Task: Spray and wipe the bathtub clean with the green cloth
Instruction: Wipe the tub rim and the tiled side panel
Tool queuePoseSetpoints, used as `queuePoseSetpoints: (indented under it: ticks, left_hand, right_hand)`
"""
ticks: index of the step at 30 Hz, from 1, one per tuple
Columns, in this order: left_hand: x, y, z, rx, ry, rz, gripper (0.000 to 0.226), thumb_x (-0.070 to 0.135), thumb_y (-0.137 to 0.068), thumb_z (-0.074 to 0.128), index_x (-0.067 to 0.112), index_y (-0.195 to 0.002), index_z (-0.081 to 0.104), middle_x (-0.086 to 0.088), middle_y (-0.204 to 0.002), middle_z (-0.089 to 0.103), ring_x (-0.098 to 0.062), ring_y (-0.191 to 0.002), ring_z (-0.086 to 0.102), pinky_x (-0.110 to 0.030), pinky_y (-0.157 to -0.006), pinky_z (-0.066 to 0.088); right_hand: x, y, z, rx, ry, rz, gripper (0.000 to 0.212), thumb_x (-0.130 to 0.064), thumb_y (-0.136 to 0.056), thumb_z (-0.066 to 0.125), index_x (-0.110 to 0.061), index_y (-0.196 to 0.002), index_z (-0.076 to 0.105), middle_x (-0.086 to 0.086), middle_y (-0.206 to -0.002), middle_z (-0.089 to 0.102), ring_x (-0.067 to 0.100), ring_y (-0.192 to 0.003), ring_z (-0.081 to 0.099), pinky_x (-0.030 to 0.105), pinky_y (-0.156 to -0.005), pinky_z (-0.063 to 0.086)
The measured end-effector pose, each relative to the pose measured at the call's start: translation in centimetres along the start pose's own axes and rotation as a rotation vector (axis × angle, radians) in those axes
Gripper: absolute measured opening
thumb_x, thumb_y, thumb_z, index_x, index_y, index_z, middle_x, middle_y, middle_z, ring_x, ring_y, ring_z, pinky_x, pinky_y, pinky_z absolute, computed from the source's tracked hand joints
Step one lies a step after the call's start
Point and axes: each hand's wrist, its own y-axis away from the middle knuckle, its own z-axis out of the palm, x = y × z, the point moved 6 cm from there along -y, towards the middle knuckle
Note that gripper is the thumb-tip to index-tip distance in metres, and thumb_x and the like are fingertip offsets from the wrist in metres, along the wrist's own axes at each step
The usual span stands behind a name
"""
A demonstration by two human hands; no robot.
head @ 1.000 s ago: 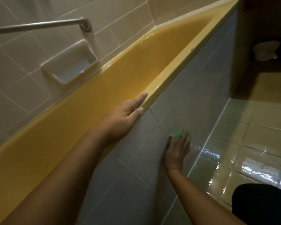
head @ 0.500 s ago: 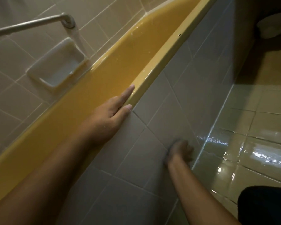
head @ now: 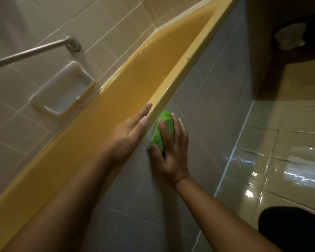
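Person wipes at yellow tub (head: pixel 135 79). Left hand (head: pixel 129 131) lies flat on rim (head: pixel 171 84), fingers straight and pressed together, tips pointing along it. Right hand (head: pixel 169 151) grips bunched green cloth (head: pixel 163 124), thumb and fingers curled round it, pressing it to grey tiled panel (head: pixel 216 91) just below rim, just beside left hand. Water beads on rim. Soap dish (head: pixel 65 90) and metal bar (head: pixel 31 51) on wall beyond rim, across tub. Wet, glossy floor (head: pixel 280 142) well below rim, at panel's foot.
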Motion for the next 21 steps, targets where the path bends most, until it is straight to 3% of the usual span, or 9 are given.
queuePoseSetpoints:
  ticks: [2,5,8,12,14,17,21]
  left_hand:
    - [0.4,-0.5,0.1,-0.01,-0.054,0.004,0.058,0.066,-0.096,0.024,0.066,-0.154,0.016,0.012,-0.165,0.034,-0.008,-0.145,0.034,-0.031,-0.114,0.025]
    - [0.6,-1.2,0.3,-0.02,-0.085,0.0,0.06,0.067,-0.096,0.024,0.067,-0.154,0.011,0.007,-0.164,0.036,-0.005,-0.137,0.034,-0.032,-0.111,0.025]
    - [0.5,-1.9,0.4,-0.014,-0.108,0.003,0.057,0.069,-0.095,0.025,0.073,-0.15,0.009,0.008,-0.164,0.036,-0.01,-0.142,0.036,-0.035,-0.113,0.027]
    - [0.4,-2.6,0.6,-0.011,-0.101,0.022,0.058,0.07,-0.094,0.025,0.074,-0.149,0.008,0.011,-0.163,0.034,-0.004,-0.136,0.032,-0.033,-0.11,0.024]
    - [0.5,-2.6,0.5,-0.007,-0.098,0.034,0.058,0.07,-0.094,0.026,0.075,-0.149,0.009,0.014,-0.162,0.034,-0.003,-0.137,0.031,-0.033,-0.111,0.024]
    - [0.5,-2.8,0.5,-0.014,-0.079,0.042,0.059,0.07,-0.094,0.026,0.072,-0.15,0.011,0.018,-0.164,0.03,-0.003,-0.142,0.028,-0.035,-0.116,0.023]
    - [0.8,-2.6,0.5,-0.017,-0.071,0.059,0.059,0.069,-0.095,0.023,0.068,-0.153,0.012,0.023,-0.164,0.026,0.0,-0.142,0.026,-0.033,-0.118,0.022]
  right_hand:
    - [3.6,2.3,0.1,0.037,0.016,0.176,0.061,-0.054,-0.106,0.029,-0.025,-0.159,0.03,0.015,-0.169,0.023,0.034,-0.157,0.016,0.047,-0.127,0.013]
    - [10.6,7.4,1.2,0.025,0.018,0.599,0.066,-0.058,-0.106,0.024,-0.022,-0.161,0.03,0.013,-0.169,0.026,0.03,-0.157,0.017,0.044,-0.126,0.012]
    - [17.2,12.8,1.6,-0.063,0.043,1.015,0.082,-0.062,-0.097,0.014,-0.015,-0.162,0.029,0.006,-0.172,0.015,0.034,-0.158,0.014,0.043,-0.124,0.011]
    - [21.7,18.1,0.6,-0.153,-0.008,1.421,0.055,-0.032,-0.113,0.025,-0.012,-0.164,0.02,0.011,-0.173,0.012,0.035,-0.157,0.012,0.046,-0.124,0.012]
    - [23.0,19.7,0.3,-0.142,-0.008,1.595,0.054,-0.034,-0.114,0.025,-0.015,-0.164,0.02,0.011,-0.172,0.014,0.036,-0.155,0.017,0.046,-0.124,0.014]
    - [22.8,19.1,0.4,-0.029,-0.024,1.723,0.057,-0.043,-0.112,0.025,-0.017,-0.163,0.023,0.013,-0.17,0.021,0.038,-0.151,0.024,0.048,-0.123,0.016]
    - [15.5,13.5,1.4,0.154,0.045,1.482,0.063,-0.049,-0.106,0.03,-0.016,-0.161,0.033,0.019,-0.166,0.029,0.044,-0.143,0.034,0.051,-0.116,0.026]
